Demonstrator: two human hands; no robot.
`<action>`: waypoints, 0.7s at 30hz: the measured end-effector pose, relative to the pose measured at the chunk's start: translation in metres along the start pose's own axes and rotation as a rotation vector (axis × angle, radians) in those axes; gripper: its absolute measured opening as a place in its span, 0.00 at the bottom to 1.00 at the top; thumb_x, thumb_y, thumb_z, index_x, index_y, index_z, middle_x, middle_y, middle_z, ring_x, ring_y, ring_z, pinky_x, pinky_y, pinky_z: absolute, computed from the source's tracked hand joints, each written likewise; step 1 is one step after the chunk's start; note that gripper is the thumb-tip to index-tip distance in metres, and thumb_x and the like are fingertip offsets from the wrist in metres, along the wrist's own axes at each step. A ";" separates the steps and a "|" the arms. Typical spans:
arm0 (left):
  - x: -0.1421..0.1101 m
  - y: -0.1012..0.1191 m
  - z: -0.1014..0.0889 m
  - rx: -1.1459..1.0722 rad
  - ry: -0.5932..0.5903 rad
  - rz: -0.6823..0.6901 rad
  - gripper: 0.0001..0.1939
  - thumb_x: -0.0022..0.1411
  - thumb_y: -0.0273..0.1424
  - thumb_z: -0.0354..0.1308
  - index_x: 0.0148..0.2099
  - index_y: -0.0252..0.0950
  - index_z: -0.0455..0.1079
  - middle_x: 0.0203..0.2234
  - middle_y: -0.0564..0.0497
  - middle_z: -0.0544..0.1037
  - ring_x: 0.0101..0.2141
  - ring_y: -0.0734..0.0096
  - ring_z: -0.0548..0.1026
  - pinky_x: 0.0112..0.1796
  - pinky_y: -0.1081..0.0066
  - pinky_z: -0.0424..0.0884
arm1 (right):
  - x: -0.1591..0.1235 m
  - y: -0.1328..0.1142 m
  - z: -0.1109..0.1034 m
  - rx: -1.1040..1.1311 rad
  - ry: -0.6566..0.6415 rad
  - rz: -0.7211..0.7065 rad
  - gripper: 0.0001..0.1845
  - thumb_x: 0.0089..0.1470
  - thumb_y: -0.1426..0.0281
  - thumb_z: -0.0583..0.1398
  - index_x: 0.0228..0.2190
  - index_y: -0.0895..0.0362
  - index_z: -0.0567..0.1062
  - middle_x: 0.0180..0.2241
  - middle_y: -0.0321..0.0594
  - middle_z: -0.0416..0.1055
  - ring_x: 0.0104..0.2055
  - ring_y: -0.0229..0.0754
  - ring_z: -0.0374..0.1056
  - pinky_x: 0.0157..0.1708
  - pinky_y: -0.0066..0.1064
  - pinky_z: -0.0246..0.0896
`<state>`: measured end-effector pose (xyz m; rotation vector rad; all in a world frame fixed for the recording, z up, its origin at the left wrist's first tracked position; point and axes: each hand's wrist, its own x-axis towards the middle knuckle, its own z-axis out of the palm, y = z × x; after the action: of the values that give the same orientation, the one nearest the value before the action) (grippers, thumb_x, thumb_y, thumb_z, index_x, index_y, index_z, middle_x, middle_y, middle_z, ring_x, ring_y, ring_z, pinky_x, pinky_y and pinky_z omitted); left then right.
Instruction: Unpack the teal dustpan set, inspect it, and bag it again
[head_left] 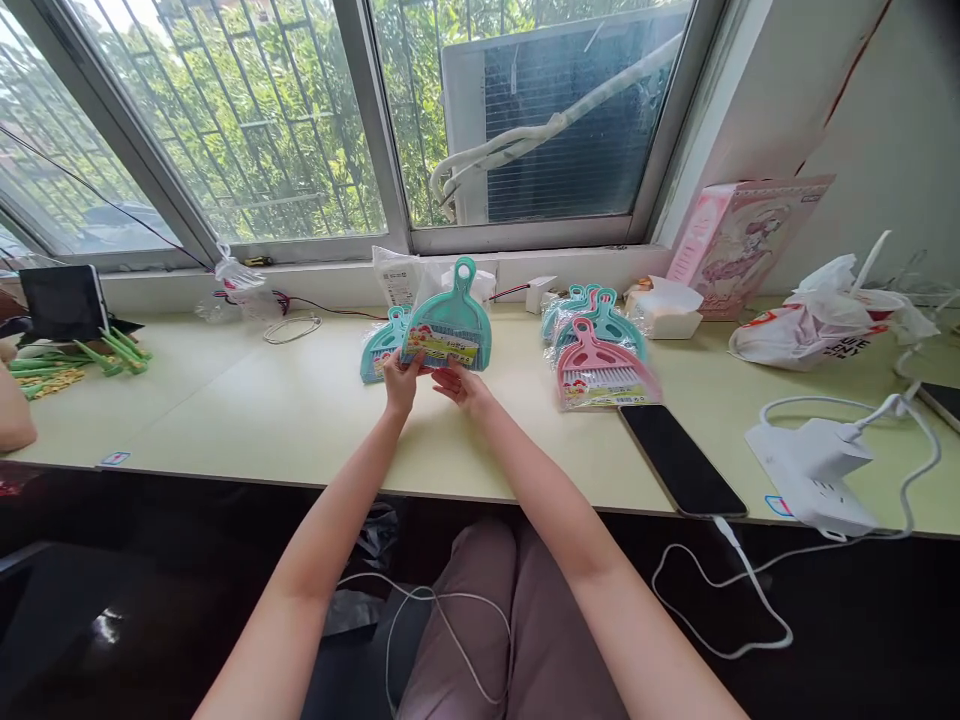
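Note:
A teal mini dustpan set (pixel 450 322) in clear wrapping stands upright above the pale desk (pixel 300 420), handle up. My left hand (pixel 400 383) pinches its lower left corner. At its lower right edge, my right hand (pixel 462 385) holds it with curled fingers. Behind it lies another teal dustpan set (pixel 377 345) flat on the desk. To the right is a pile of wrapped sets, a pink dustpan set (pixel 600 375) on top of teal ones (pixel 592 310).
A black phone (pixel 679 458) lies near the front edge, cabled beside a white power strip (pixel 814 470). Plastic bags (pixel 817 315) and a pink box (pixel 739 240) sit at the right. A tablet (pixel 64 300), green clips (pixel 112 352) and another person's arm (pixel 13 410) are at the left.

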<state>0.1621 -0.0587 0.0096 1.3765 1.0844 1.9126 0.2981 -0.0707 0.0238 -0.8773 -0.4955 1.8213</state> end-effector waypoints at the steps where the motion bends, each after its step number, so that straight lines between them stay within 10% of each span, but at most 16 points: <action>1: 0.000 0.000 0.000 -0.006 0.009 -0.002 0.20 0.50 0.43 0.71 0.38 0.34 0.72 0.31 0.46 0.78 0.34 0.54 0.82 0.34 0.56 0.83 | 0.001 0.000 0.000 0.000 -0.010 0.005 0.13 0.64 0.67 0.62 0.31 0.63 0.77 0.25 0.40 0.78 0.29 0.37 0.77 0.38 0.30 0.76; 21: 0.001 0.000 0.003 -0.097 -0.050 -0.066 0.23 0.45 0.43 0.75 0.38 0.34 0.73 0.34 0.48 0.81 0.34 0.64 0.81 0.36 0.64 0.82 | -0.011 -0.003 0.003 0.006 0.123 -0.081 0.13 0.56 0.63 0.69 0.29 0.60 0.76 0.25 0.37 0.77 0.30 0.39 0.75 0.34 0.30 0.75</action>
<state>0.1643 -0.0569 0.0101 1.3125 0.9882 1.8489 0.3006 -0.0792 0.0315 -0.9456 -0.4410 1.6836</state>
